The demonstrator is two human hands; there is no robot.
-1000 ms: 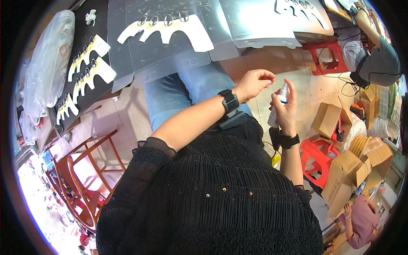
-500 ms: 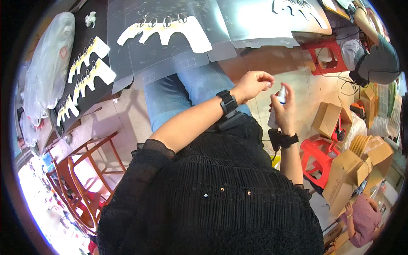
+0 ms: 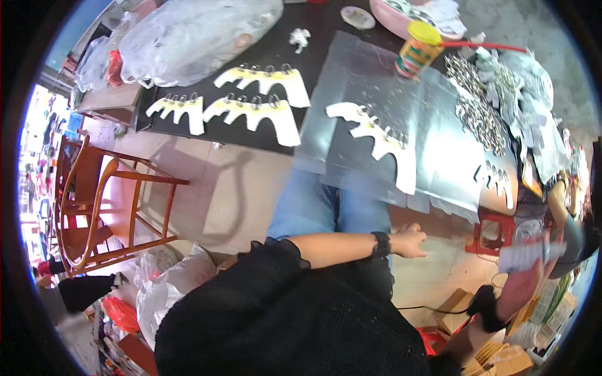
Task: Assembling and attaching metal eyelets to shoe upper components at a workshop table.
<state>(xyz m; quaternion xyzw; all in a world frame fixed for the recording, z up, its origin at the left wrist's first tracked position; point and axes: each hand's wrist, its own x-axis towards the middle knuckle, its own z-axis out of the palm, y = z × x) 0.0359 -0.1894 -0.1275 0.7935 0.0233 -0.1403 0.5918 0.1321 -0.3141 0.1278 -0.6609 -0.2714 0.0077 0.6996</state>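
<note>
My right hand (image 3: 524, 283), smeared by motion, is out at the far right, closed around a whitish spray bottle (image 3: 532, 255) that lies nearly level. My left hand (image 3: 409, 242) hangs past the table's near edge beside my knees, its fingers curled inward; whatever they may hold is hidden. On the clear plastic sheet (image 3: 354, 147) over the dark table lies a white scalloped strip (image 3: 396, 153) with metal loops along its yellowish edge. A smaller such strip (image 3: 500, 182) rests at the sheet's right end. Three more scalloped strips (image 3: 280, 122) lie on the table's left part.
A yellow-lidded jar (image 3: 419, 50), a heap of metal links (image 3: 475, 106) and a pink basin (image 3: 392, 19) stand farther back. Plastic bags (image 3: 200, 37) fill the back left. A wooden chair (image 3: 103, 207), red stool (image 3: 492, 233) and cardboard boxes (image 3: 454, 307) surround me. Another person (image 3: 574, 238) sits at right.
My view has swung, bringing more of the table's back into sight. The right hand has carried the spray bottle away from the left hand, out to the right. The left hand's fingers stay curled.
</note>
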